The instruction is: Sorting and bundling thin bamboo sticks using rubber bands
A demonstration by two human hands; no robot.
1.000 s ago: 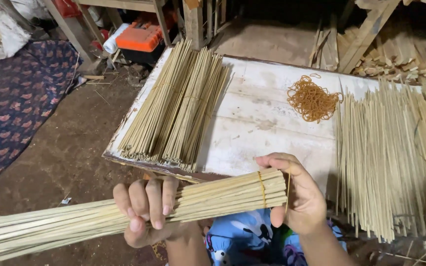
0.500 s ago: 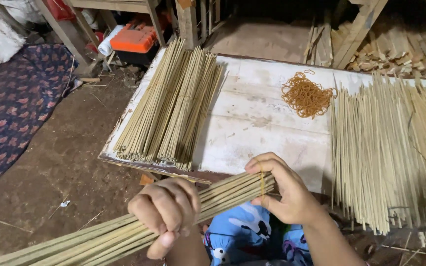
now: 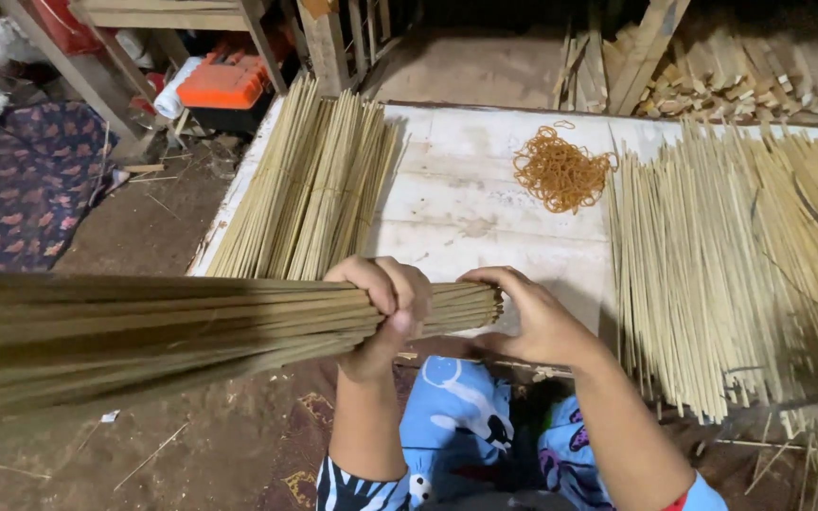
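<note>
The stick bundle (image 3: 191,331) had swung level just before the white surface (image 3: 485,218); the left hand (image 3: 385,308) had shifted to a full-fist grip, the right hand (image 3: 532,322) cupping its end.

White board (image 3: 466,213): sticks (image 3: 310,194), rubber bands (image 3: 560,170)

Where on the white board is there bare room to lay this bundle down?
The widest bare patch on the white board lies between the left stick pile and the loose sticks on the right, below the rubber bands. Both side edges are crowded with sticks. The left hand grips the bundle; the right hand is at its end, over the near edge.
</note>
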